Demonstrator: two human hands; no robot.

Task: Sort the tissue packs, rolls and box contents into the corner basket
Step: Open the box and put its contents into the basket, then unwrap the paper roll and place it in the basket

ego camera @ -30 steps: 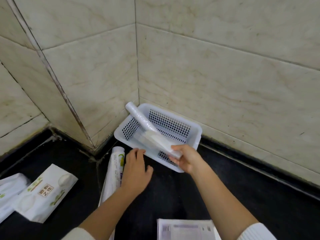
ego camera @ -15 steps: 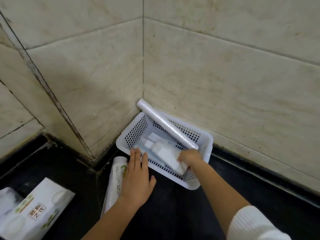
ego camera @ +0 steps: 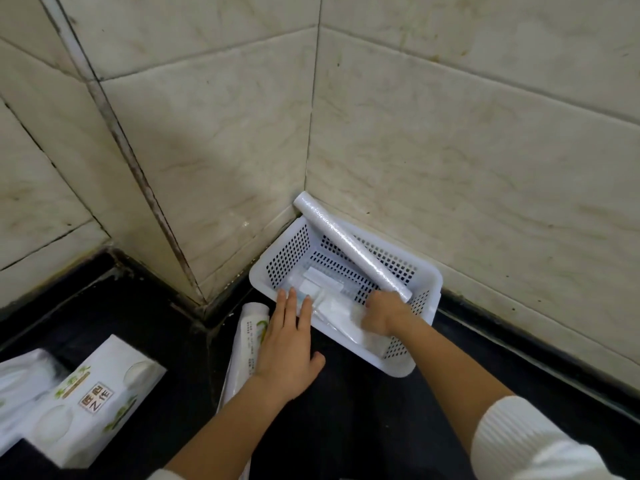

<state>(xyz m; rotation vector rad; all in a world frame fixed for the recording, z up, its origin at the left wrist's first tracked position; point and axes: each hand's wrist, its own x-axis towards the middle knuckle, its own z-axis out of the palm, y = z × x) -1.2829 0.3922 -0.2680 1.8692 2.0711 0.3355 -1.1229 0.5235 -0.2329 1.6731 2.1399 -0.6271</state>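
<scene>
The right hand (ego camera: 381, 315) is curled inside the white basket (ego camera: 424, 275), knuckles hiding whether it grips the blurred tissue pack (ego camera: 341, 315) or the roll (ego camera: 349, 245) leaning into the corner. The left hand (ego camera: 287, 344) lies flat with fingers spread at the rim, partly covering a second roll (ego camera: 247, 344) on the floor; more packs (ego camera: 91, 400) are cut off lower left.

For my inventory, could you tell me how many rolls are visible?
2: a clear-wrapped roll leaning across the white basket, and a printed roll on the dark counter beside the left hand.

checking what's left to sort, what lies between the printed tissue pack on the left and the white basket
In the head view, a printed white roll lies on the black floor between the tissue pack and the perforated white plastic basket, partly under the left hand.
</scene>
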